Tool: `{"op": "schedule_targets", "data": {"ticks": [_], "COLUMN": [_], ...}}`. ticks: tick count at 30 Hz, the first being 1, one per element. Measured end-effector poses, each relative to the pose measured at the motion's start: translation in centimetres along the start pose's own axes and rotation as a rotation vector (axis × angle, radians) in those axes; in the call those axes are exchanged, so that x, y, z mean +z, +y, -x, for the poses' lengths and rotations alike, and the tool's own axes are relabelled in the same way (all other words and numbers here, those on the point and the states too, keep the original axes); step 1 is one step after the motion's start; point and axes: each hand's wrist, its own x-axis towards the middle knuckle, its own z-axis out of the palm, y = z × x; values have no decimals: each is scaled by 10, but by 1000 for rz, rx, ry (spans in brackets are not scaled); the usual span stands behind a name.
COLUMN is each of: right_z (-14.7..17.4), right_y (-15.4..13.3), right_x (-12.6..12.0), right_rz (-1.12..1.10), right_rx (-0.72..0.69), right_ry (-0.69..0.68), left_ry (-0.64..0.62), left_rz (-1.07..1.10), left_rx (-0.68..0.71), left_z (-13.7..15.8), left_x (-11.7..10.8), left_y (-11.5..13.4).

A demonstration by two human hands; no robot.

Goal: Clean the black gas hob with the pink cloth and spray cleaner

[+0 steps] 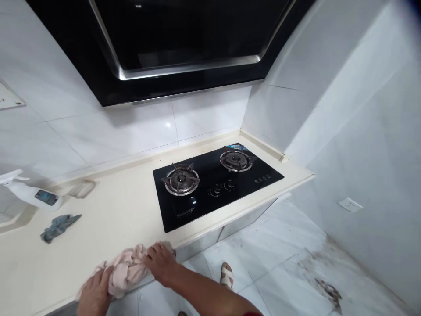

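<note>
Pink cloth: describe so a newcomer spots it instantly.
Find the cream countertop with the black hob. At the counter's front edge, left of the hob, the left hand and right hand hold the bunched pink cloth. Unlike the smaller blue-grey rag farther back, it's pale pink and held.

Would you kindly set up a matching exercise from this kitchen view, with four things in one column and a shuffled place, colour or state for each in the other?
1. pink cloth
2. spray bottle
3. rag
4. hood

A. crumpled on the counter, untouched
B. above the stove
C. under the left hand and right hand
D. white, with a dark label

Pairs: 1-C, 2-D, 3-A, 4-B
</note>
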Motion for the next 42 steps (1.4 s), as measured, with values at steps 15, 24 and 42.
{"op": "schedule_targets", "data": {"ticks": [15, 24, 42], "right_z": [165, 275, 267], "right_y": [233, 404, 406], "right_x": [-55, -120, -228], "right_rz": [147, 364, -1290], "right_rx": [437, 618, 1357], "right_ry": [125, 73, 1270], "left_ry": [134, 103, -253], "left_rz": [105, 506, 1585], "left_rx": [473, 655, 148], "left_z": [-165, -276, -341], "left_x": [-12, -35, -135], "left_y": [277, 494, 596]}}
